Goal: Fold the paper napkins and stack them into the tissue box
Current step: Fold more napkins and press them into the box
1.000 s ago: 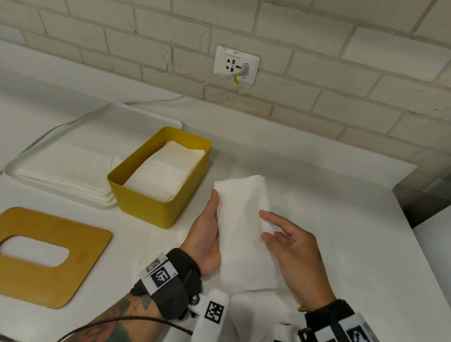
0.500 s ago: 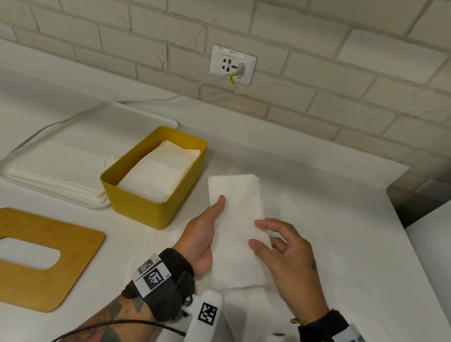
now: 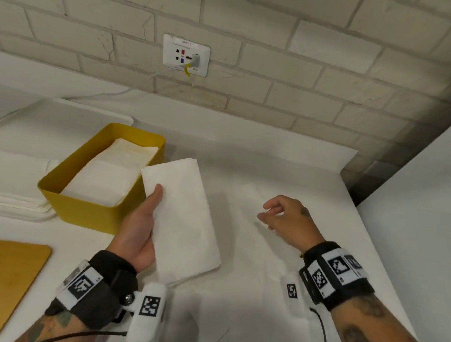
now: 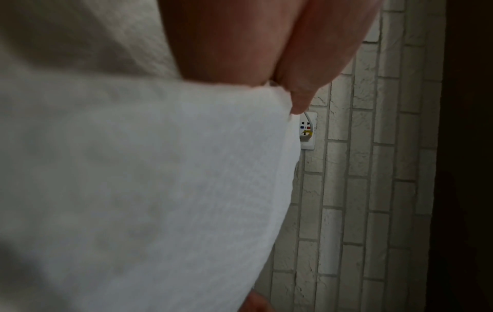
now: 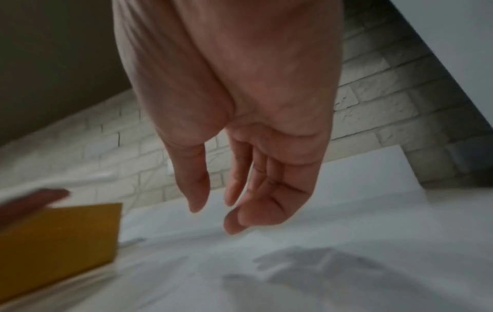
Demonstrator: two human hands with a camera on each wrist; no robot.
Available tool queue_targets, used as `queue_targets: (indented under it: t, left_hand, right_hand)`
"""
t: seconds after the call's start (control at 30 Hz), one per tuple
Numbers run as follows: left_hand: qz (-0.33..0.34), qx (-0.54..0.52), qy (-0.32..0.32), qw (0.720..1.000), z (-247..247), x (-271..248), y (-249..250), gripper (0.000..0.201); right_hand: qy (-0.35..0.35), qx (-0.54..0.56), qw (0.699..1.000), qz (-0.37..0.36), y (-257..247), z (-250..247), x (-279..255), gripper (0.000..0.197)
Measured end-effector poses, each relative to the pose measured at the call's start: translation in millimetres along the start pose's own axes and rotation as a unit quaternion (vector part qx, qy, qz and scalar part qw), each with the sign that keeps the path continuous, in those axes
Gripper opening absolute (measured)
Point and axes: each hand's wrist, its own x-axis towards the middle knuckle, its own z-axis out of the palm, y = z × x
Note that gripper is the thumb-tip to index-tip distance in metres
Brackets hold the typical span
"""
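Observation:
My left hand [image 3: 148,219] holds a folded white napkin [image 3: 183,215] above the table, thumb on top and fingers hidden beneath; the napkin's far corner overlaps the near right rim of the yellow tissue box [image 3: 86,210]. Folded napkins [image 3: 109,175] lie inside that box. The napkin [image 4: 149,190] fills most of the left wrist view, under my thumb [image 4: 301,101]. My right hand [image 3: 282,215] hovers to the right of the napkin with loosely curled fingers [image 5: 240,185] and holds nothing.
A white tray [image 3: 73,110] with a stack of unfolded napkins [image 3: 11,199] lies left of the box. The wooden box lid [image 3: 7,282] with an oval slot rests at the near left. A socket [image 3: 186,55] with a cable is on the brick wall. The table's edge runs at right.
My right hand has let go of the napkin and drawn away to the right. My left hand has lifted the napkin toward the yellow box.

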Motion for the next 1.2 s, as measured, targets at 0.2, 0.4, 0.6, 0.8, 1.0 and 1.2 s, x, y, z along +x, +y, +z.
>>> queue_targets:
  t: [0.2,0.4,0.6,0.8,1.0,1.2]
  left_hand:
    - [0.001,0.008,0.0,1.0,-4.6,-5.9,-0.7,0.036]
    - [0.004,0.012,0.019,1.0,-8.2,-6.3,-0.2,0.034]
    - [-0.016,0.026,0.035,0.999,-4.9,-7.8,-2.7,0.041]
    - [-0.003,0.033,0.031,0.999,-4.2,-7.9,2.8,0.031]
    - [-0.001,0.043,0.021,0.999,4.7,-7.8,2.4,0.039]
    - [-0.021,0.033,0.001,0.999,5.8,-9.9,-0.8,0.044]
  right_hand:
    - [0.002,-0.161,0.982,0.102,9.5,-7.0,62.4,0.065]
    - [0.007,-0.168,0.978,0.124,22.7,8.6,85.3,0.058]
    - [0.006,-0.057,0.995,0.081,23.4,8.1,87.0,0.024]
    - [0.106,0.175,0.978,-0.046,-9.1,-46.3,60.3,0.02]
    - [0.111,0.236,0.955,-0.141,-57.3,-107.8,20.7,0.037]
    - [0.147,0.397,0.901,-0.091,-45.5,-130.0,-24.9,0.035]
